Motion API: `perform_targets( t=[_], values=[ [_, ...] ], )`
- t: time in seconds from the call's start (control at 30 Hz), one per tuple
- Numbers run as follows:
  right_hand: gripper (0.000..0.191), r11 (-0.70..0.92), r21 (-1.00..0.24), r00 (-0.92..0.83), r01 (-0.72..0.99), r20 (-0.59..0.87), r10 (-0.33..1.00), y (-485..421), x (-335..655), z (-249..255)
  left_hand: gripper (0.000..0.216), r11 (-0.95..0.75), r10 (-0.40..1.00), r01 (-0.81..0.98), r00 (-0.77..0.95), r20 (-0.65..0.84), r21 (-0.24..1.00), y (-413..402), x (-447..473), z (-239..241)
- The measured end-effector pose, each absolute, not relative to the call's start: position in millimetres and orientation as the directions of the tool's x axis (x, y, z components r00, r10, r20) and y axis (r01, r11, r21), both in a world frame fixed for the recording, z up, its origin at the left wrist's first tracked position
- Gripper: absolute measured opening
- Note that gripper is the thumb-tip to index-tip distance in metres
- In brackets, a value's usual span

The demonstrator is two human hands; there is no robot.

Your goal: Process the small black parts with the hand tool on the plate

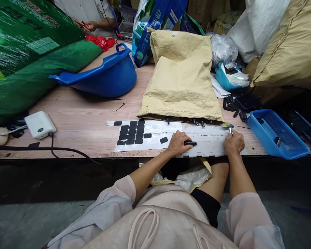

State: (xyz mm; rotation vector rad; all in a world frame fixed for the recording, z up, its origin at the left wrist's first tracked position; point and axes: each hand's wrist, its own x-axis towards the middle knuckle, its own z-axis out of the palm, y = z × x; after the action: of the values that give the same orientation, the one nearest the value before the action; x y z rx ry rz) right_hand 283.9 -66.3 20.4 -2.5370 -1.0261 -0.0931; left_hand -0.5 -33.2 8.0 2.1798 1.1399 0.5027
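Note:
My left hand [178,143] is closed round a small black cylindrical part [190,143] and holds it on a white sheet [209,141] near the table's front edge. My right hand [234,141] pinches a thin metal tool [230,129] with a coloured tip, a little to the right on the same sheet. To the left lies a backing sheet with several black rectangular pads [132,132] stuck on it. Several more black parts [195,121] spill from under the brown paper sack [181,76] just behind my hands.
A blue mesh basket [277,133] sits at the right edge, a blue plastic tub [106,72] at the back left, beside a big green sack [28,52]. A white device [39,124] with a black cable lies at the left. Another person's hands [89,25] work at the far end.

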Motion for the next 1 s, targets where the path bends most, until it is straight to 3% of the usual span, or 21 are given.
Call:
perform_targets(
  t=[0.1, 0.2, 0.33, 0.47, 0.6, 1.0],
  values=[
    [0.046, -0.538, -0.485, 0.704, 0.69, 0.276, 0.654, -91.3, 279.0, 22.0, 0.027, -0.422, 0.836, 0.584, 0.547, 0.048, 0.694, -34.6, 0.4, 8.2],
    [0.052, -0.344, -0.615, 0.608, 0.709, 0.287, 0.74, -125.6, 250.7, 16.4, 0.025, -0.43, 0.836, 0.582, 0.545, 0.061, 0.691, -35.2, 1.1, 7.4],
    [0.048, -0.168, -0.677, 0.44, 0.716, 0.252, 0.862, -157.7, 198.9, 10.8, 0.018, -0.436, 0.835, 0.582, 0.547, 0.067, 0.686, -34.7, 1.1, 6.8],
    [0.041, 0.001, -0.688, 0.328, 0.726, 0.347, 0.879, -162.1, 167.8, 15.8, 0.017, -0.432, 0.833, 0.571, 0.548, 0.067, 0.698, -33.8, 0.7, 7.3],
    [0.038, 0.073, -0.64, 0.259, 0.765, 0.409, 0.875, -155.8, 156.7, 26.2, 0.018, -0.415, 0.839, 0.579, 0.541, 0.05, 0.702, -33.2, 1.4, 7.8],
    [0.036, 0.092, -0.551, 0.221, 0.829, 0.474, 0.852, -151.3, 147.1, 41.1, 0.019, -0.383, 0.85, 0.584, 0.526, 0.026, 0.715, -33.3, 3.4, 9.6]
  ],
)
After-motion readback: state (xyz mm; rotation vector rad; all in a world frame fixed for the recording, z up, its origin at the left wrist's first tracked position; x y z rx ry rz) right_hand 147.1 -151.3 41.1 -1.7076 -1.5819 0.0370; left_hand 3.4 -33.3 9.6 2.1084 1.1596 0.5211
